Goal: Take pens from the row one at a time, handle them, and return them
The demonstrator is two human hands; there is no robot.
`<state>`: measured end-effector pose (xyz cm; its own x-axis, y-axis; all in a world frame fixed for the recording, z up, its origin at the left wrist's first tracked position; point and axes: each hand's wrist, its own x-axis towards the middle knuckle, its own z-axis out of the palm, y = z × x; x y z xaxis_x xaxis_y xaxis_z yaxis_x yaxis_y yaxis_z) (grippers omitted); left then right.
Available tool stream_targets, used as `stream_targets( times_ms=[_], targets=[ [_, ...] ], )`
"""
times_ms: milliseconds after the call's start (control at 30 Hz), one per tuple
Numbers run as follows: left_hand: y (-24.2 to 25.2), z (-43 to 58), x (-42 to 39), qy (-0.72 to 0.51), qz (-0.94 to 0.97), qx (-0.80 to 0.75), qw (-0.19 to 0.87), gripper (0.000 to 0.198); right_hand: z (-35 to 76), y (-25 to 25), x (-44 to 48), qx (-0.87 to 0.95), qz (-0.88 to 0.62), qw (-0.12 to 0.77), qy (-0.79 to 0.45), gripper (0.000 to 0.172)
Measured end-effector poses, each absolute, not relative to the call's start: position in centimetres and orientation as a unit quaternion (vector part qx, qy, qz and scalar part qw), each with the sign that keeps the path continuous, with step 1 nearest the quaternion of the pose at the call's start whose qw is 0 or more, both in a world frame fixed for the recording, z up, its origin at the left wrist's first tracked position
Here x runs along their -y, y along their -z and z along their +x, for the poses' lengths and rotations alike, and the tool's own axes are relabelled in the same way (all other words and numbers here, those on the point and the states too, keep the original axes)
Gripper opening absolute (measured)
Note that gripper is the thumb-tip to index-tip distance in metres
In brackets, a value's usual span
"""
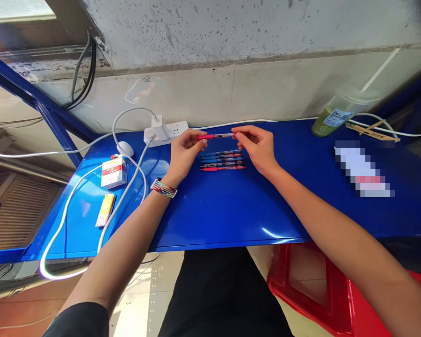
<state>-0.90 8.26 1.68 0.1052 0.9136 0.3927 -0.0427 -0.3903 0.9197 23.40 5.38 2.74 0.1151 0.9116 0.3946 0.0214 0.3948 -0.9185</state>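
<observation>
Bare concrete wall rises behind our blue bench [231, 210], with a white power strip [166, 132] and its cables lying against the back edge.

We hold one red pen [217, 136] level above the bench, its long axis running left to right across our view. Our left hand [184, 152] pinches the red grip end between thumb and fingertips; our right hand [257, 146] pinches the opposite tip the same way. Both hands are closed on the pen, one at each end, so neither is nearer than the other; the clear barrel spans the gap between them.

Just below the held pen, between our wrists, a row of pens [221, 160] lies flat on the bench, side by side, all parallel to the one we hold. They look blue and red, with clear barrels.

Off to the left sit a white mouse [125, 149], a small red-and-white box [114, 172] and a yellow packet [105, 209]. A lidded drink cup [344, 111] with green liquid stands at the far right.
</observation>
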Motion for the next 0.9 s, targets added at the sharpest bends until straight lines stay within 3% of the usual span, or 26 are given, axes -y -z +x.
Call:
stream_targets(
  times_ms=[133, 433, 900],
  targets=[
    [-1.5, -1.2, -8.5, -0.54, 0.64, -0.384, 0.388, 0.021, 24.0, -2.3, -5.5, 0.654, -0.444, 0.575, -0.213, 0.017],
    [-1.7, -1.5, -7.7, -0.416, 0.727, -0.488, 0.248, 0.015, 25.0, -0.9, -6.4, 0.748, -0.529, 0.382, -0.125, 0.018],
    [-1.7, -1.6, -7.7, -0.344, 0.765, -0.504, 0.206, 0.019, 24.9, -0.7, -6.4, 0.735, -0.56, 0.366, -0.113, 0.022]
  ],
)
